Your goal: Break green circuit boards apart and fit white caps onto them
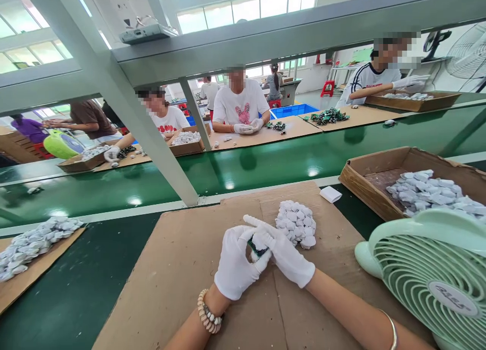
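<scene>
Both of my hands wear white gloves and meet above a brown cardboard sheet (170, 269). My left hand (237, 264) is closed round a small green circuit board (257, 248) with a white part against it. From the right, my right hand (286, 251) presses its fingers on the same piece, covering much of it. Just beyond my right hand lies a pile of small white plastic parts (296, 222). A folded white paper (330, 194) rests at the sheet's far right corner.
A cardboard box (357, 188) with white parts stands at the right, behind a pale green fan (440, 274). More white parts (34, 243) lie at the left. Across the green conveyor (273, 162), people (241, 104) sit at work. A slanted metal post (152, 137) rises at the conveyor's near edge.
</scene>
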Demonstrator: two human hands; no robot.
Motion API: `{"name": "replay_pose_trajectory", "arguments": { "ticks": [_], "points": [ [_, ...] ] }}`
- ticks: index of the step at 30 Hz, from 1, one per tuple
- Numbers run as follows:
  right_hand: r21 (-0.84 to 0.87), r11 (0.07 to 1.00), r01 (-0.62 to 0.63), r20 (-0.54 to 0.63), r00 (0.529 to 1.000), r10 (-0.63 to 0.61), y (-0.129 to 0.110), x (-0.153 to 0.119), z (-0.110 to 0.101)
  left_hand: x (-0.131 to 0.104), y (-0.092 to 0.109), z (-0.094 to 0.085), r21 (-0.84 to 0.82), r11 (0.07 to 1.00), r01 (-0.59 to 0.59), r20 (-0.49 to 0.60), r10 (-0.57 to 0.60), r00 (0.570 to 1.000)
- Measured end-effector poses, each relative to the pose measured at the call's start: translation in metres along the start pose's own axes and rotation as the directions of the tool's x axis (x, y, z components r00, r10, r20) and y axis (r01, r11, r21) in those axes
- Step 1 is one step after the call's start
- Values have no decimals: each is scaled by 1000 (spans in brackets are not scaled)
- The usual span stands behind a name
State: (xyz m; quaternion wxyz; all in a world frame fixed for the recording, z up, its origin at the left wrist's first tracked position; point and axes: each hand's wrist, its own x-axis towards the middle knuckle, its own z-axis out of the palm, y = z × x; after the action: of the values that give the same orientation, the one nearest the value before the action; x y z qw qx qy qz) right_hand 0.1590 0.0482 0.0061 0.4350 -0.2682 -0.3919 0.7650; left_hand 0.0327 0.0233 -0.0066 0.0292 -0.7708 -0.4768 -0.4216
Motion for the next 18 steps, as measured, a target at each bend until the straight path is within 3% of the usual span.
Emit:
{"name": "replay_pose_trajectory", "arguments": {
  "ticks": [7,13,18],
  "points": [
    [16,997,-76,52,996,75,-1,-1,-1,4,1,-4,17,1000,24,34,-25,999],
    [186,969,-164,122,982,143,2,4,-4,8,5,-8,-29,997,73,55,-71,996],
    [97,982,-162,64,986,156,0,2,-2,10,8,-10,57,998,6,4,-7,1000]
  ]
}}
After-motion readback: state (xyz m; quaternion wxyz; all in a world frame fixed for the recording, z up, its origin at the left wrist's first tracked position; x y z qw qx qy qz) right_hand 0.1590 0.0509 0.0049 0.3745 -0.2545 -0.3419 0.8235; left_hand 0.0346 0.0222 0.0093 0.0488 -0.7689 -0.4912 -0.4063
